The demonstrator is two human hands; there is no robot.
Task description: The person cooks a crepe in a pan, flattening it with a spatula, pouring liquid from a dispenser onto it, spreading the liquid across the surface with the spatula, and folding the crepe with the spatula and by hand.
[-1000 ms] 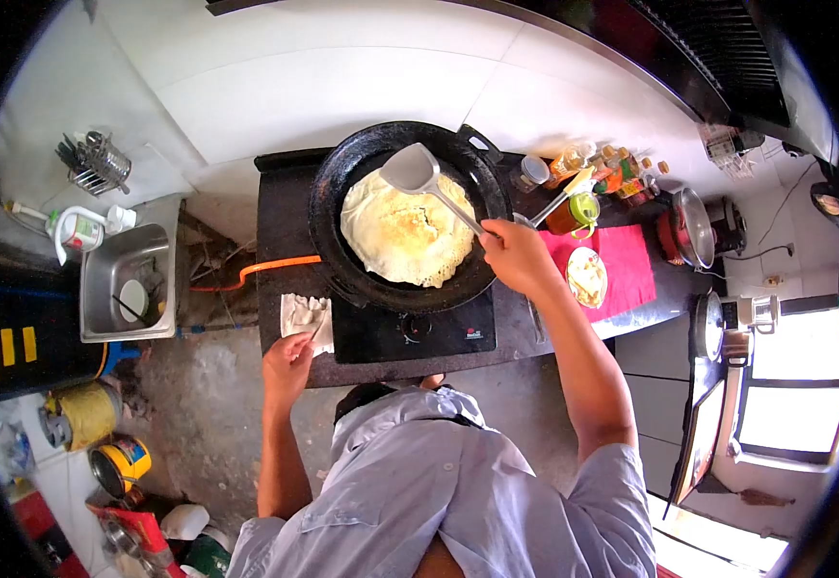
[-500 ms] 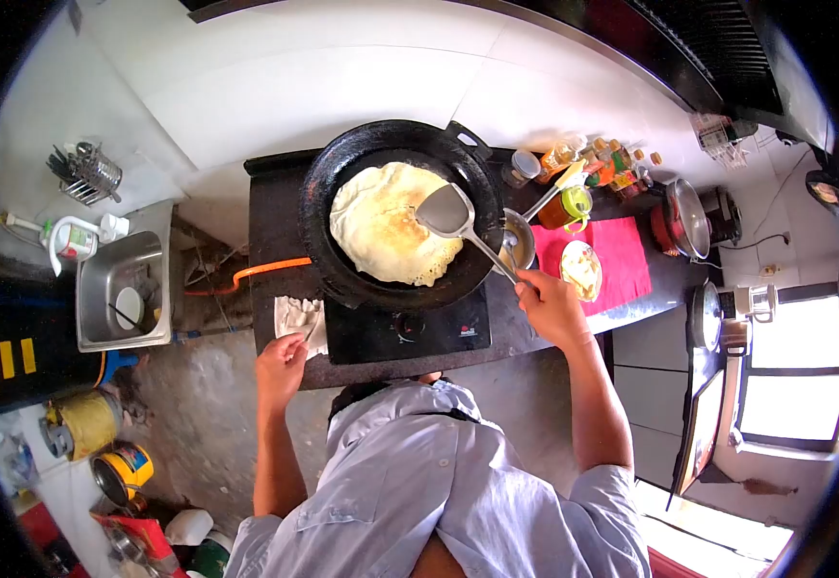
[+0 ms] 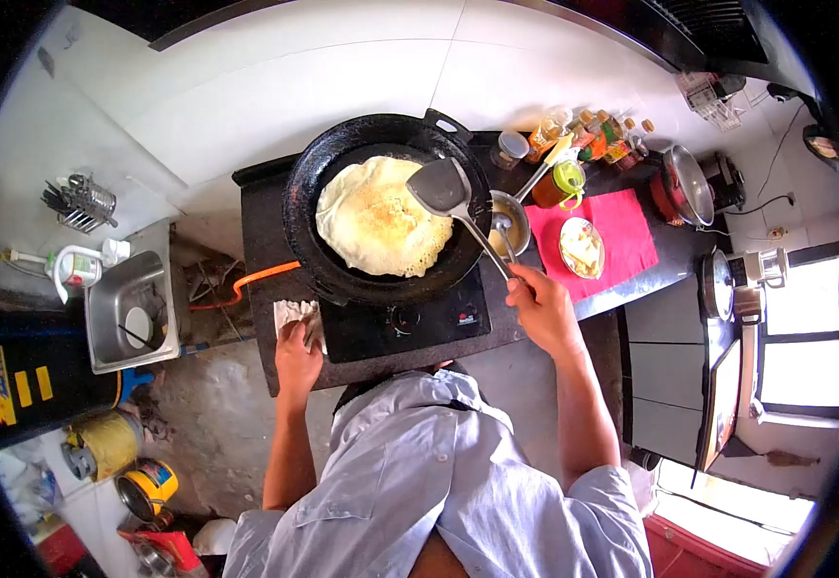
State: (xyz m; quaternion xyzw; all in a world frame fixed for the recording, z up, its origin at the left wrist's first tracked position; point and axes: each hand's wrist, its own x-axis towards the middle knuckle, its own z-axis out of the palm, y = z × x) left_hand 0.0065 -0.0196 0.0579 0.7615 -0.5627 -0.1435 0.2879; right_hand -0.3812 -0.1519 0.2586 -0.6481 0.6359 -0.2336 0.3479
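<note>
A pale round pancake (image 3: 376, 217), browned in its middle, lies in the black wok (image 3: 306, 164) on the stove. My right hand (image 3: 543, 308) is closed round the handle of a spatula (image 3: 442, 187). The spatula's broad grey blade is over the pancake's right edge; whether it touches, I cannot tell. At the counter's front left, my left hand (image 3: 298, 361) has its fingers closed on a folded light cloth (image 3: 296, 312), with the fingertips partly hidden.
Right of the wok stand a small pan (image 3: 521, 231) with a ladle, a green-lidded jug (image 3: 568, 181), and a plate of food (image 3: 571, 265) on a red cloth (image 3: 622, 231). Several bottles (image 3: 607, 135) line the wall. A sink (image 3: 102, 337) and an orange hose (image 3: 256, 275) are left.
My left hand has moved onto the cloth and closed on it. The spatula blade has shifted slightly toward the pancake's upper right edge. The whole view has turned a little.
</note>
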